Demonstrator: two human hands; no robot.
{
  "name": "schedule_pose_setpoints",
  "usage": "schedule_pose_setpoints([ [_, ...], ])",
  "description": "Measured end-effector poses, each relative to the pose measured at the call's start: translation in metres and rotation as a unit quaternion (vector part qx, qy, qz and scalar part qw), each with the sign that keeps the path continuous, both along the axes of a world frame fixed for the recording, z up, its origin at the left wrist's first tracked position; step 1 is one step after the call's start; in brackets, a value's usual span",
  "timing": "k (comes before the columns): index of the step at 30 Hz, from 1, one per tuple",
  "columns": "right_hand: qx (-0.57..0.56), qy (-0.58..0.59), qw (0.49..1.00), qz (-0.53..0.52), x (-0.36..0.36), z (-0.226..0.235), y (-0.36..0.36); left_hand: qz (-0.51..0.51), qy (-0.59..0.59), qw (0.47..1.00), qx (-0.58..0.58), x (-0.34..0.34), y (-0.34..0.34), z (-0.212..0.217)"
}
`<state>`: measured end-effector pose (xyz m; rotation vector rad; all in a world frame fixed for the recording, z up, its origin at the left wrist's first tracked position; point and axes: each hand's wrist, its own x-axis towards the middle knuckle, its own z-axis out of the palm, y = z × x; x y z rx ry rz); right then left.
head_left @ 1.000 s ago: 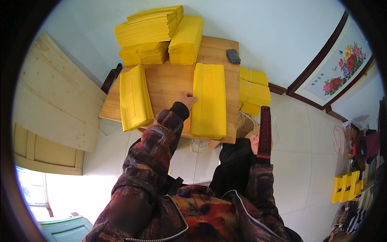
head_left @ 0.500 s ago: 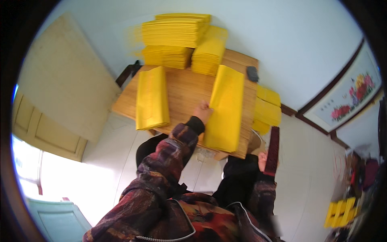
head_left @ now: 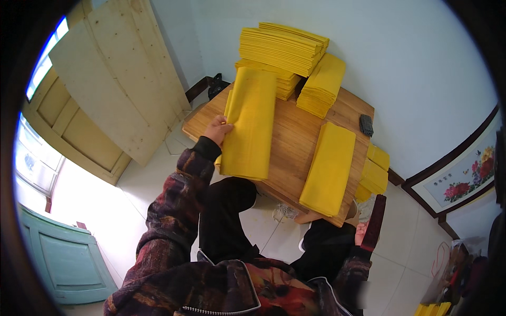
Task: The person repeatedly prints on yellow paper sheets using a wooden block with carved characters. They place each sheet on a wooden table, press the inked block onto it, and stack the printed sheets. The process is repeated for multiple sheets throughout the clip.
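Observation:
My left hand (head_left: 217, 130) pinches the left edge of a folded yellow sheet (head_left: 249, 126). The sheet is slightly raised over another yellow piece, whose edge shows at its left; how many layers I hold I cannot tell. At the lower right, beside the table's edge, my right hand (head_left: 361, 233) is closed around a long, narrow dark red bar (head_left: 374, 224) that stands roughly upright. Most of its fingers are hidden behind the bar. On the right half of the table lies a flat yellow folded stack (head_left: 329, 168), untouched by either hand.
The wooden table (head_left: 292, 150) bears tall yellow stacks (head_left: 282, 50) at the back, a lower stack (head_left: 322, 84) beside them, and a dark grey block (head_left: 366, 125) near its right edge. More yellow bundles (head_left: 373, 171) stand beyond that edge. Wooden boards (head_left: 118, 73) lean at left.
My left hand has moved from the right yellow stack to the left one and now grips a folded sheet there. The view has turned left. My right hand still holds the bar.

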<state>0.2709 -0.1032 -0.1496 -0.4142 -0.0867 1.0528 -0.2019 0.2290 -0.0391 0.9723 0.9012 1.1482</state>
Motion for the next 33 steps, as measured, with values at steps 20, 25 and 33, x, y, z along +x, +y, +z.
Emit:
schedule_pose_setpoints([
  [20,-0.022,-0.071,0.997,-0.031,0.000,-0.008,-0.001,0.079,0.234,0.969,-0.010,-0.023,0.060,-0.054],
  [25,0.056,-0.091,0.994,-0.010,-0.008,0.001,0.003,0.120,0.385,0.909,0.107,-0.038,0.081,-0.062],
  [33,-0.209,-0.361,0.908,0.023,-0.025,0.082,0.038,0.114,0.250,0.902,0.332,0.021,-0.068,-0.009],
])
